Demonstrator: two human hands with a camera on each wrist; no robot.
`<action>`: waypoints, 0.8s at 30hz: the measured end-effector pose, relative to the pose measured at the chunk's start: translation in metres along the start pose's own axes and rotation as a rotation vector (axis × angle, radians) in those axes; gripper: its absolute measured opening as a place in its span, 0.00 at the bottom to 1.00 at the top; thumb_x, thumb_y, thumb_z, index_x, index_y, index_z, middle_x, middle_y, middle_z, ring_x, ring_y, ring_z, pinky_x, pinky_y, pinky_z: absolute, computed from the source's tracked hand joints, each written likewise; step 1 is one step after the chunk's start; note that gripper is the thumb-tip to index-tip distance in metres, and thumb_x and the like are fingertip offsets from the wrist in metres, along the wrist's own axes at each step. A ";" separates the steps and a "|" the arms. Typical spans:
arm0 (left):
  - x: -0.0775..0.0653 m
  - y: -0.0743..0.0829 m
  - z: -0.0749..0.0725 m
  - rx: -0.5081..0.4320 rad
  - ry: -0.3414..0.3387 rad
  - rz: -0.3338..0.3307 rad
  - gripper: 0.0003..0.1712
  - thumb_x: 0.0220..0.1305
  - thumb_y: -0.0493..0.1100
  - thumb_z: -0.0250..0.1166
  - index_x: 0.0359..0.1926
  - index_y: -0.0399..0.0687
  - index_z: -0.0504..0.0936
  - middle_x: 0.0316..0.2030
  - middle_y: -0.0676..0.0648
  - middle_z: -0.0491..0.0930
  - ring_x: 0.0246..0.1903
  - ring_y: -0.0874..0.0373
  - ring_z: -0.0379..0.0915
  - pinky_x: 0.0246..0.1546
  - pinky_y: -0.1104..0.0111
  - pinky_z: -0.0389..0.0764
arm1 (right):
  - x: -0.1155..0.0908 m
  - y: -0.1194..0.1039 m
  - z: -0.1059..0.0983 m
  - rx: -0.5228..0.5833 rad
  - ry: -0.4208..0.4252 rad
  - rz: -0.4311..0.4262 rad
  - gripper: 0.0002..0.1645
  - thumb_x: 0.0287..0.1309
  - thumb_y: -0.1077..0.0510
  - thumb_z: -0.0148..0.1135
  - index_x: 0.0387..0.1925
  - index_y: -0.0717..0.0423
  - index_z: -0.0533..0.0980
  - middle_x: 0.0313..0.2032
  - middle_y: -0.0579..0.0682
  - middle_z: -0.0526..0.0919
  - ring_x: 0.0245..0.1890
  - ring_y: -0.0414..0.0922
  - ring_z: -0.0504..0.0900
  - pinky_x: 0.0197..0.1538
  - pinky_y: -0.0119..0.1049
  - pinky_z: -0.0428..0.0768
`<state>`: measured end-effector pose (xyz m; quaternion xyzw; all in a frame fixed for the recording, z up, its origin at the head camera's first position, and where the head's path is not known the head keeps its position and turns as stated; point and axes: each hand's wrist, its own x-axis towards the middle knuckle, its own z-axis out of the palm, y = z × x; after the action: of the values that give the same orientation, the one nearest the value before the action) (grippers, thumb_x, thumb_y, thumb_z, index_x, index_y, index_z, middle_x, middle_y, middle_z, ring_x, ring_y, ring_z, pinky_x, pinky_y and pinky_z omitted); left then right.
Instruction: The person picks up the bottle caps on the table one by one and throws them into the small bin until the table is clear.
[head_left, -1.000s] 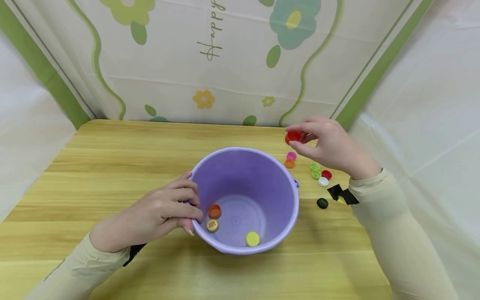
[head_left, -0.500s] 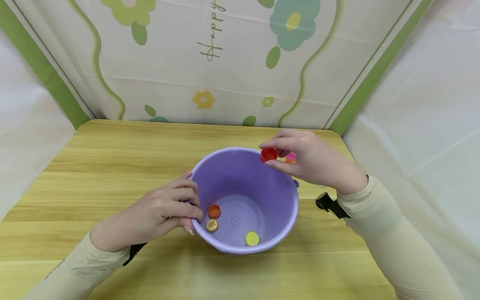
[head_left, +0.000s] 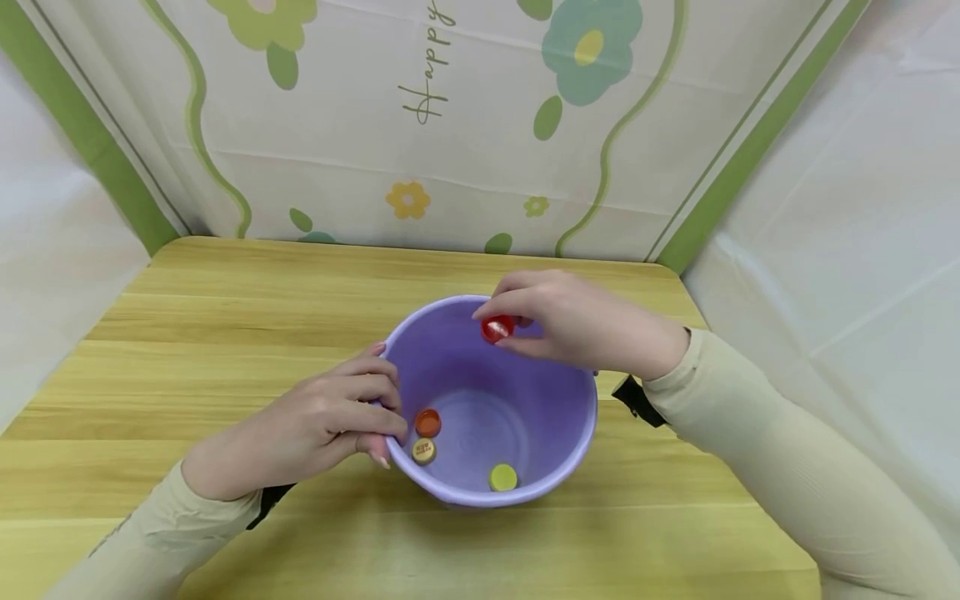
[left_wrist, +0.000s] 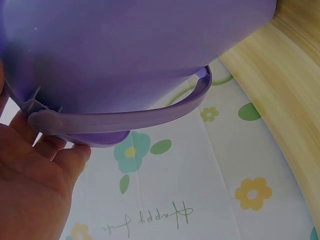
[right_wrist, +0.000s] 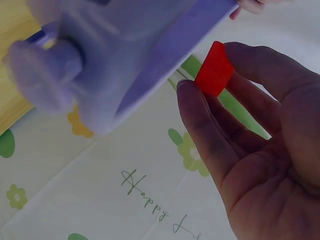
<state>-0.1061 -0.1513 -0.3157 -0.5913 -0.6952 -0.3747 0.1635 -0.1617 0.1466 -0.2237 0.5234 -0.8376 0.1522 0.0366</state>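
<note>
A purple bucket stands on the table, its mouth turned up toward the head camera. My left hand grips its left rim, fingers over the edge; in the left wrist view the bucket's handle hangs beside that hand. Between thumb and fingertips my right hand pinches a red bottle cap over the bucket's far right part. The right wrist view shows the same red cap at the fingertips. Inside the bucket lie an orange-red cap, a tan cap with red print and a yellow cap.
The wooden table ends at a white floral curtain behind. White sheets hang at both sides. My right arm covers the area right of the bucket, hiding the loose caps there.
My right hand has carried the red cap leftward and down from beyond the bucket's right side to over its mouth. The left hand and the bucket have stayed in place.
</note>
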 end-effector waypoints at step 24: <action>0.000 0.001 -0.001 0.014 -0.021 -0.019 0.14 0.66 0.53 0.58 0.42 0.53 0.85 0.39 0.56 0.77 0.47 0.53 0.70 0.72 0.50 0.55 | 0.015 0.002 0.009 -0.046 -0.124 0.046 0.20 0.58 0.57 0.72 0.53 0.53 0.82 0.44 0.46 0.80 0.41 0.42 0.79 0.46 0.34 0.79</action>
<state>-0.1055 -0.1516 -0.3147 -0.5873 -0.7052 -0.3650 0.1567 -0.1692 0.1314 -0.2297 0.5114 -0.8534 0.1011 -0.0071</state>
